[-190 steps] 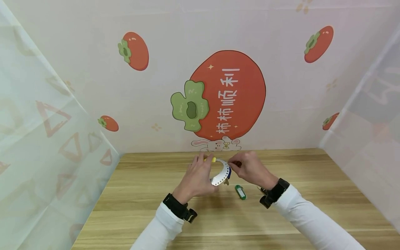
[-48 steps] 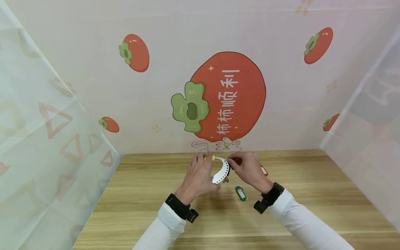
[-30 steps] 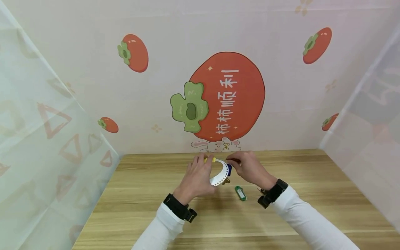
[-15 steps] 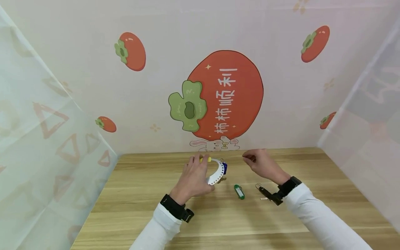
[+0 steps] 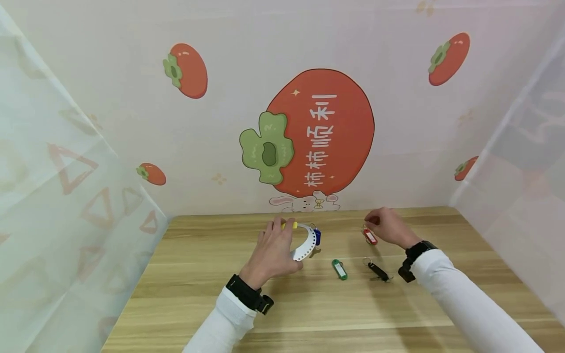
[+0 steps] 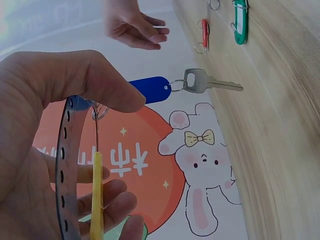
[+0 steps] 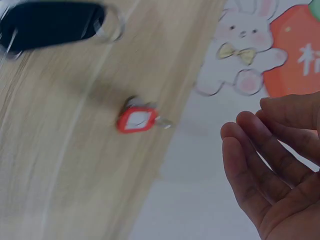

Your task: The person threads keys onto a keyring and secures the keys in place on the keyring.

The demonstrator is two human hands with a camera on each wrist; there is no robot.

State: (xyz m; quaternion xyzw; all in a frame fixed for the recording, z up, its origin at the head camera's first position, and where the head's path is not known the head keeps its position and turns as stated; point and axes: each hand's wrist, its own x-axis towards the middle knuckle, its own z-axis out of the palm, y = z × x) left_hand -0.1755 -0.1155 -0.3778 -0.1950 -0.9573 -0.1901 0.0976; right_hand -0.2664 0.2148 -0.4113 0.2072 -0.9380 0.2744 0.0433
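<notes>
My left hand (image 5: 273, 252) grips a white curved strip (image 5: 304, 251) with a row of holes along its edge and a yellow end piece (image 6: 97, 200). From the strip hangs a blue key tag (image 6: 156, 90), with a silver key (image 6: 196, 81) on a small ring. The left thumb lies against this tag in the left wrist view. Over on the right, my right hand (image 5: 388, 226) hovers by a red key tag (image 5: 370, 237) that lies on the table. Its fingers are loosely bent with nothing between them in the right wrist view, apart from the tag.
On the wooden table (image 5: 212, 294), a green key tag (image 5: 339, 269) lies between the hands. To its right is a black key fob (image 5: 378, 271) with a ring and a key. A white printed backdrop (image 5: 220, 122) rises at the table's far edge.
My right hand has left the strip near the blue tag's ring and moved right to above the red tag, uncovering the black fob. The left hand keeps its hold on the strip.
</notes>
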